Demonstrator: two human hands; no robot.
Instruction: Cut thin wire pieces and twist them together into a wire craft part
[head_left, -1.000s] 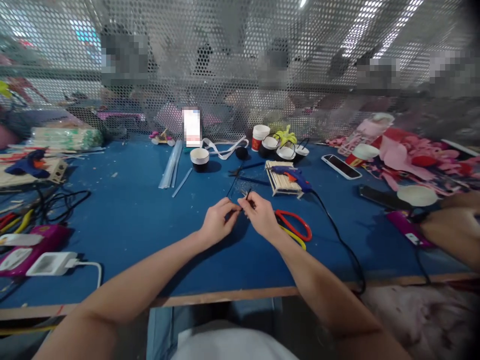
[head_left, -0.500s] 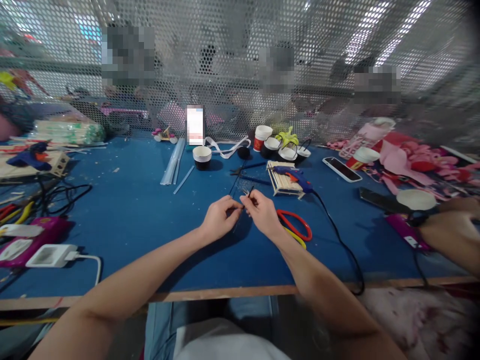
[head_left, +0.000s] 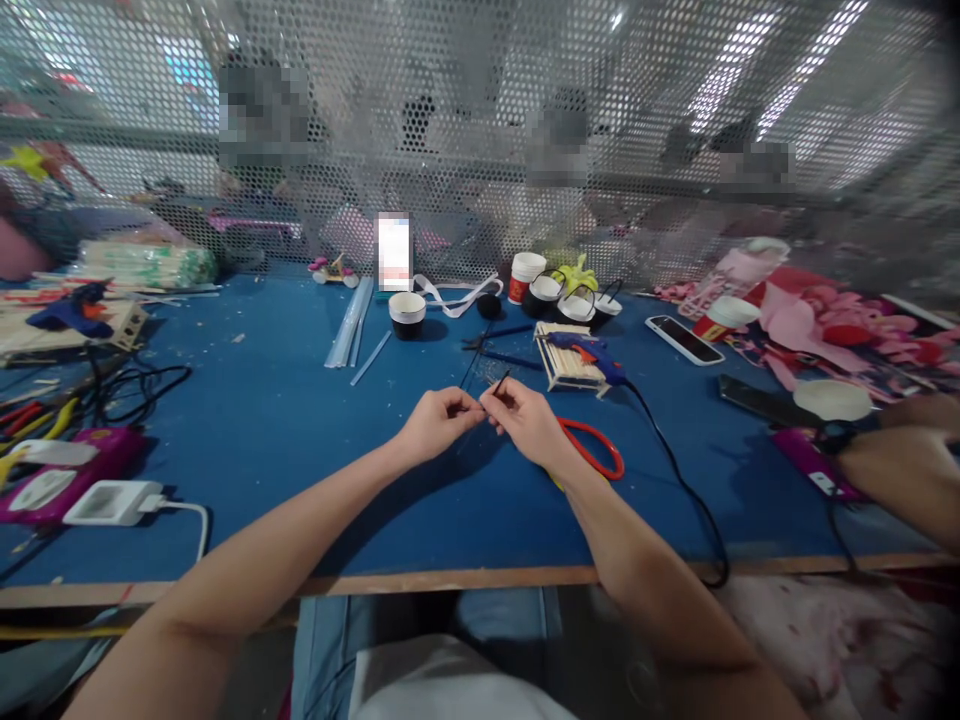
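Observation:
Above the middle of the blue table (head_left: 300, 430), my left hand (head_left: 439, 425) and my right hand (head_left: 525, 420) meet fingertip to fingertip. A thin black strip (head_left: 504, 379) sticks up from the pinch of my right hand. My left thumb and finger are pressed together at its lower end, which the fingers mostly hide. Red and yellow tool handles (head_left: 611, 462) lie partly under my right forearm. Beyond my hands is a dark pair of pliers (head_left: 474, 344), beside a blue glue gun (head_left: 596, 357) resting on a small wooden stick rack (head_left: 559, 372).
Black-and-white paper cups (head_left: 407, 318) stand at the back, several with black handles. Clear glue sticks (head_left: 349, 325) lie left of them. A phone (head_left: 684, 340) and pink pieces (head_left: 825, 330) are at right, near another person's hand (head_left: 900, 450). A white charger (head_left: 112, 502) sits left.
The view has shifted slightly. My fingertips have drawn closer together around the strip, and my right forearm now covers more of the yellow handle.

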